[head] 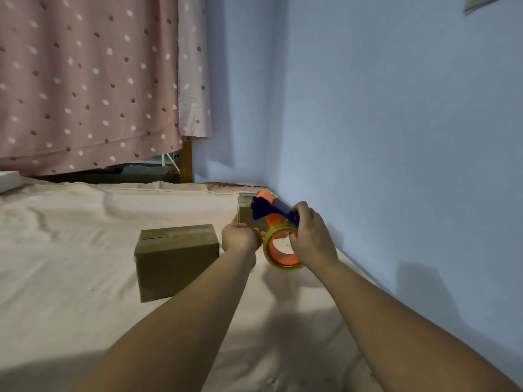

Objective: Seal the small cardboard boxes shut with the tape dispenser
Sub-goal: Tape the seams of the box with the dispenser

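Observation:
A blue and orange tape dispenser [271,213] with a clear tape roll [283,250] hangs in the air above the bed. My right hand [311,236] grips its handle and roll from the right. My left hand [240,237] is curled at the roll's left edge, pinching at the tape there; the tape end itself is hidden. A closed cardboard box [175,261] stands on the sheet to the left of my hands. A second, smaller box [246,213] sits behind the dispenser near the wall corner, partly hidden.
The pink bedsheet [70,250] covers the bed. A blue wall [396,137] runs close along the right. A dotted pink curtain [85,80] hangs at the back. A white object [8,179] lies at the far left edge.

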